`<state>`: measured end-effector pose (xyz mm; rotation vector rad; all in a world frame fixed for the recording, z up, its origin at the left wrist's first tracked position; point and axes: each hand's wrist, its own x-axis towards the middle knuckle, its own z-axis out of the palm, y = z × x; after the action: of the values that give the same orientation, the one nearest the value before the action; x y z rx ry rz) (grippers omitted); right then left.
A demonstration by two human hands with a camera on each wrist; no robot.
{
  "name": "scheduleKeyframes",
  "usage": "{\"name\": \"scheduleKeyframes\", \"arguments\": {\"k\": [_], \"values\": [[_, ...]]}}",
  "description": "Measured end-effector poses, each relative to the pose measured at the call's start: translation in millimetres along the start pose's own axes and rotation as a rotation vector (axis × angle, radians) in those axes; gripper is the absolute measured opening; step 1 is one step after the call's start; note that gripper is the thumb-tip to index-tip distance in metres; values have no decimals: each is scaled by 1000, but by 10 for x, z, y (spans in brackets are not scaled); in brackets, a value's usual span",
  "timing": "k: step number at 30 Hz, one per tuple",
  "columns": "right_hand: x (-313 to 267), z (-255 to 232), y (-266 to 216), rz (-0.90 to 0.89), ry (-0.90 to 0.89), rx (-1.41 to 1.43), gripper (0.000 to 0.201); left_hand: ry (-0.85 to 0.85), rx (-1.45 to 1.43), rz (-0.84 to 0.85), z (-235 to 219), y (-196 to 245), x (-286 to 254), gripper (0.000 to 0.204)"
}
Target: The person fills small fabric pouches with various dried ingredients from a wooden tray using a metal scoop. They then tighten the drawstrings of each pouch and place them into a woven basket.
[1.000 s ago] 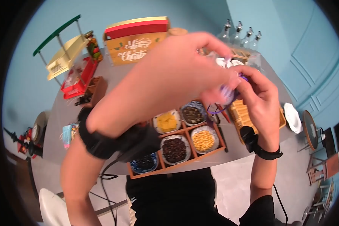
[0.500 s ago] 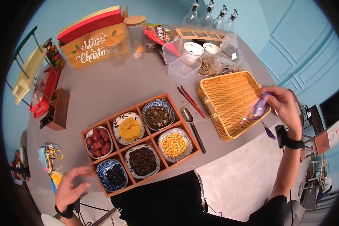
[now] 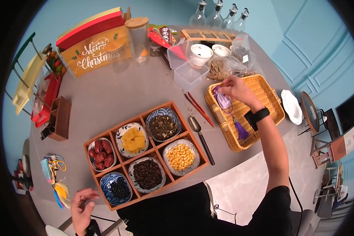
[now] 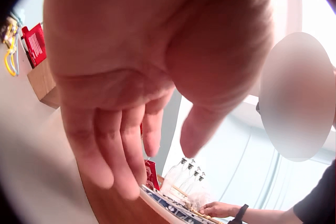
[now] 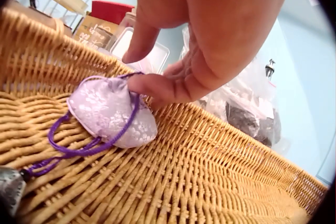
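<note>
The lilac pouch [image 3: 224, 101] [image 5: 107, 109] with purple cords lies in the wicker basket [image 3: 268, 89] [image 5: 184, 166], near its left wall; its purple tassel [image 3: 241, 131] rests on the basket floor. My right hand [image 3: 240, 91] [image 5: 210, 29] is over the pouch, one fingertip touching its gathered neck, thumb and forefinger apart in the right wrist view. My left hand [image 3: 82, 210] [image 4: 152, 61] hangs empty, fingers loosely bent, beside the near left corner of the divided wooden tray [image 3: 131, 202].
The tray's bowls hold dates [image 3: 102, 154], yellow pieces [image 3: 133, 140], dried leaves, black beans, dark pieces and corn kernels [image 3: 180, 157]. A spoon [image 3: 201, 139] and red sticks [image 3: 201, 109] lie between tray and basket. Behind are a clear box [image 3: 190, 76], white pots and bags; colourful tassels [image 3: 61, 192] lie left.
My hands, together at first, have separated, the left lowering beside the tray. My right hand has carried the pouch from the basket's right edge to its left side, and the pouch now lies inside.
</note>
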<state>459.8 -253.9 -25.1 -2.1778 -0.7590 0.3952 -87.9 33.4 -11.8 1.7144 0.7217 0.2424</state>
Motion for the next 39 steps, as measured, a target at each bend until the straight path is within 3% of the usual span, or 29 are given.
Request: {"name": "scheduleKeyframes", "arguments": {"k": [2,3,4,5,6,8,10,13,14,17,18,20,22,24,25,27,28,30,31,33,34,35,37,39], "values": [[-188,-45,-89,-77,251,-62,30,27,-20,-7,78,-141,-16,47],[-336,-76,-134,-106,300,-123,31,165,104,106,227,-167,-29,53],[-551,-95,-250,-97,296,-216,33,306,231,213,352,-172,-74,60],[-791,-85,-390,-94,284,-304,35,305,445,223,423,-124,-89,80],[-1022,-41,-499,-40,248,-369,40,302,414,291,453,-221,-99,97],[-1390,180,-639,-27,247,-351,31,283,496,278,503,-249,-102,106],[-1653,468,-882,55,376,-240,23,252,466,309,535,-282,-59,103],[-1883,855,-920,-33,303,-120,19,258,481,356,525,-301,-37,102],[-1896,1018,-1001,-117,313,-172,21,250,460,344,518,-296,-21,101],[-1918,1379,-958,-58,331,-321,28,225,429,283,530,-257,-33,98],[-1943,1432,-992,52,275,-294,31,211,429,241,533,-252,-48,96],[-1988,1600,-869,9,356,-69,34,220,435,202,519,-259,-63,90],[-2030,1598,-900,146,268,1,36,178,429,275,442,-241,-76,87],[-2042,1656,-788,106,292,80,39,196,422,341,354,-303,-54,85],[-2089,1557,-886,136,185,-42,44,236,446,315,361,-303,-66,85],[-2081,1570,-719,96,236,12,47,209,444,340,324,-305,-58,79],[-2088,1523,-697,117,220,13,47,228,453,334,231,-274,-89,79],[-2074,1519,-593,117,204,39,47,108,364,198,9,-234,-154,73],[-2067,1522,-523,110,285,77,47,268,451,253,-132,-299,-154,55],[-2094,1494,-472,131,404,72,50,411,551,112,-629,-310,-117,38],[-2105,1458,-451,128,396,71,50,612,572,76,-888,-473,-21,26],[-2129,1415,-410,137,409,65,51,756,628,156,-1185,-543,94,23],[-2157,1353,-298,156,400,80,52,911,782,44,-1614,-684,238,24],[-2185,1405,-360,180,432,103,50,926,709,-15,-1740,-647,324,25]]}}
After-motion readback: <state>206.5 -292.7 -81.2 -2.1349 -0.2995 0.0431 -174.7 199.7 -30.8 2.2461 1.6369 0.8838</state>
